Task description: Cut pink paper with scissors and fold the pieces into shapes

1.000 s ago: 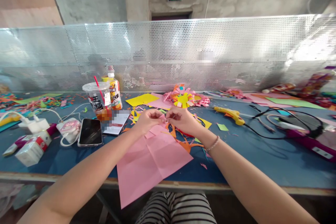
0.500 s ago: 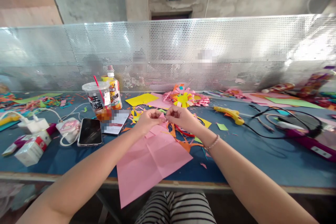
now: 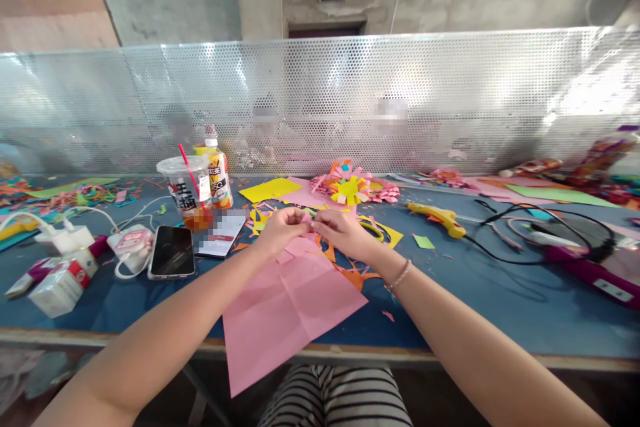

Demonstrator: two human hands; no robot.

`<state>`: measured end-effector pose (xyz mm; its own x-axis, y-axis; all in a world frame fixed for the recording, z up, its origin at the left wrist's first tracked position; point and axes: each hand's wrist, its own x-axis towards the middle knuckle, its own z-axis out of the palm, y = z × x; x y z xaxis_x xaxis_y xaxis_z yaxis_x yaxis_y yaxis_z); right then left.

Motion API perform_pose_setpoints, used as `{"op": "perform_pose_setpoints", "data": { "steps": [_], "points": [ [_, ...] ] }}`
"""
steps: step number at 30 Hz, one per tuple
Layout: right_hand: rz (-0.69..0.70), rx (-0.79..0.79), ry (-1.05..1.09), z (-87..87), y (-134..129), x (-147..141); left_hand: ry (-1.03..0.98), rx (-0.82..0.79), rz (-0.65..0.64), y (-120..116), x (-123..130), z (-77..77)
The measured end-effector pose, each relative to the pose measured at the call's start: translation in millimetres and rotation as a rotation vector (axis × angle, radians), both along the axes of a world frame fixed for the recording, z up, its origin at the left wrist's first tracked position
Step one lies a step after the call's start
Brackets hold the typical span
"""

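Sm. pink paper pc [image 3: 306, 218] btwn L hand [image 3: 285, 230] & R hand [image 3: 343, 232]

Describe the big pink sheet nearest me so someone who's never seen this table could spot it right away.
Find the near edge of the blue table. Just this side of the left hand and right hand is a large pink sheet, one corner jutting past that edge. Creases cross its face, and unlike the pink sheet farther back, it overhangs the table.
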<state>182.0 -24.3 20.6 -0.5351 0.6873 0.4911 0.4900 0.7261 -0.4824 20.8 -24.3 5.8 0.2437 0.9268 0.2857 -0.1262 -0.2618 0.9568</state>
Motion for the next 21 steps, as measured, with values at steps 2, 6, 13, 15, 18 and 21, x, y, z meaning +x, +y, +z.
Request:
{"op": "perform_pose_setpoints", "data": {
  "steps": [2,6,13,15,18,21],
  "points": [
    [0.003,0.043,-0.008,-0.3,-0.2,-0.7,0.014,0.009,-0.004,0.3,-0.1,-0.6],
    [0.051,-0.038,0.041,-0.1,0.9,-0.2,-0.023,-0.016,-0.045,-0.4,0.3,-0.4],
    [0.119,-0.166,0.102,-2.8,5.4,0.9,-0.101,-0.112,-0.090,-3.6,0.6,2.0],
    [0.124,-0.183,0.131,-2.8,6.0,0.5,-0.115,-0.129,-0.114,-3.3,-0.2,1.5],
    [0.133,-0.242,0.193,-0.2,4.6,0.9,-0.131,-0.161,-0.152,-3.3,-1.5,1.0],
    [0.140,-0.308,0.252,3.0,2.6,2.5,-0.086,-0.171,-0.208,-4.7,-2.3,1.4]
  ]
}}
